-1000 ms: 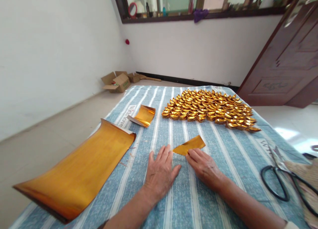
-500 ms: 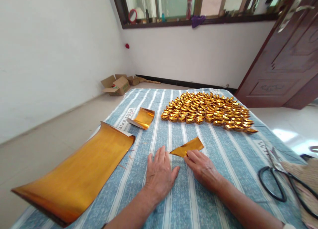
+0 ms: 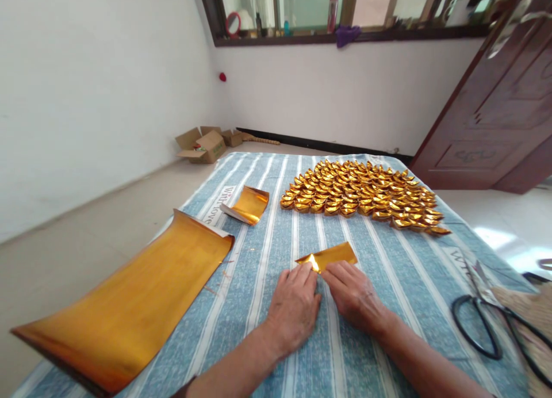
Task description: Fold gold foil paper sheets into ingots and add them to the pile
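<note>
A small piece of gold foil paper (image 3: 335, 254), folded to a point at its left end, lies on the striped cloth in front of me. My right hand (image 3: 354, 293) pinches its near edge with curled fingers. Beside it, my left hand (image 3: 294, 307) has its fingers drawn together on the paper's left part, where a bright glint shows; the thumb is tucked low and both sets of fingertips are partly hidden. Farther off, many folded gold paper ingots (image 3: 360, 191) stand in tight rows.
A stack of large gold sheets (image 3: 138, 300) curls at the left, with a smaller stack of gold sheets (image 3: 250, 204) beyond it. Black-handled scissors (image 3: 478, 323) lie at the right. A cardboard box (image 3: 207, 148) is on the floor; a door (image 3: 483, 110) stands at the right.
My left hand has slid right and forward onto the paper, its spread fingers drawing together. The paper's left part is now lifted or creased and catches light. My right hand keeps its pinch.
</note>
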The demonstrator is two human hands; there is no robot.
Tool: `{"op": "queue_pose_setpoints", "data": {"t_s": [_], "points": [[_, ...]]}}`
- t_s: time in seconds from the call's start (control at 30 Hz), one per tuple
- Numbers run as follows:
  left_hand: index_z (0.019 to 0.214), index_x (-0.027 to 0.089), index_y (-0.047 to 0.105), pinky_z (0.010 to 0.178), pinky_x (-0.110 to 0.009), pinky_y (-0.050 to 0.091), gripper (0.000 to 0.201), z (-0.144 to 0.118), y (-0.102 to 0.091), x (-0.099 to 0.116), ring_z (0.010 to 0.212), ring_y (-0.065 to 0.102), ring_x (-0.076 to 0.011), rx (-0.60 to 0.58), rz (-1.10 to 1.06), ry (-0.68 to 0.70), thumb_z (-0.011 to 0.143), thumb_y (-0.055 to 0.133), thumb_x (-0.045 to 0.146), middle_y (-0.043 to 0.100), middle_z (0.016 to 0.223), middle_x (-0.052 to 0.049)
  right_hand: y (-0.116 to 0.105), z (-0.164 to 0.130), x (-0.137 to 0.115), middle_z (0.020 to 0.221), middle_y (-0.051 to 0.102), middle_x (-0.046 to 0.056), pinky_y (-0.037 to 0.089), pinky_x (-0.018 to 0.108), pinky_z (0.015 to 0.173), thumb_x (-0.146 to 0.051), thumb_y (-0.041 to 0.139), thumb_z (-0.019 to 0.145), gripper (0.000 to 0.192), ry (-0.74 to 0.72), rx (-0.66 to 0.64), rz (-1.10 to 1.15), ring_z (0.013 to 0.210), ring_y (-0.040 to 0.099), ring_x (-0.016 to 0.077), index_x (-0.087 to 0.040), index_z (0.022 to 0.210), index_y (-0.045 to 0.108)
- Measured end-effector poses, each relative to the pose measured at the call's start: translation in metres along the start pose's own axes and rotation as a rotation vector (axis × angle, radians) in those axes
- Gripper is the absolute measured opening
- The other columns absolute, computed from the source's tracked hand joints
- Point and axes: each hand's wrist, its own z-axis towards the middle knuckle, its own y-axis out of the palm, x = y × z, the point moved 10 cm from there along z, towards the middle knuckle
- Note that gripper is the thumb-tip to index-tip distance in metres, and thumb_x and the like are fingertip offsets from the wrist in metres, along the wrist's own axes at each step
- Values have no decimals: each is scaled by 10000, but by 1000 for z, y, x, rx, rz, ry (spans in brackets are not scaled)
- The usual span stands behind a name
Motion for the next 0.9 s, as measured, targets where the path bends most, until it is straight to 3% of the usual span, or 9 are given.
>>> {"op": "queue_pose_setpoints", "data": {"t_s": [0.1,0.2,0.27,0.37,0.53,0.77,0.9], "points": [[1159,147,546,1018,-495,406,289,4,1,-5,1222,500,-293,-5,16,15,872,532,171,544,1321,-133,-21,1,18,989,643,119,448,372,824,-112,416,931,227,50,173,-107,954,544,230,-125,1015,627],[1108,144,557,1005,-473,417,240,11,1,-10,1207,508,-284,-5,17,44,870,543,163,554,1290,-132,-24,-1,46,1054,649,130,427,399,883,-178,450,934,231,172,188,-204,1060,529,261,-129,1088,616],[1082,142,559,994,-452,427,203,17,1,-12,1186,520,-272,-1,17,64,881,529,158,572,1246,-130,-18,-3,59,1004,658,124,419,384,866,-221,461,935,233,231,133,-215,1027,542,258,-127,1079,620],[1032,152,562,964,-417,448,149,27,0,-17,1124,550,-243,5,8,71,918,465,152,608,1144,-105,-9,-6,64,797,645,61,393,323,767,-212,466,932,188,268,35,-185,809,559,200,-165,903,646],[982,153,570,933,-401,460,130,46,2,-25,1057,565,-228,25,11,86,938,453,188,610,1093,-98,-14,-5,48,594,543,25,298,319,667,-194,485,918,301,247,31,-280,625,462,171,-193,626,558],[959,137,583,950,-362,437,177,74,14,-18,1074,549,-214,8,-62,278,925,412,108,607,1089,-103,-12,3,-5,565,491,10,275,328,639,-126,462,910,331,22,76,-165,582,385,159,-194,590,507],[867,155,602,880,-300,455,169,85,16,-2,987,569,-191,-49,-134,446,897,451,88,619,1015,-71,-14,7,-20,576,493,2,297,320,629,-103,464,906,316,-49,93,-57,583,393,151,-192,606,504]]}}
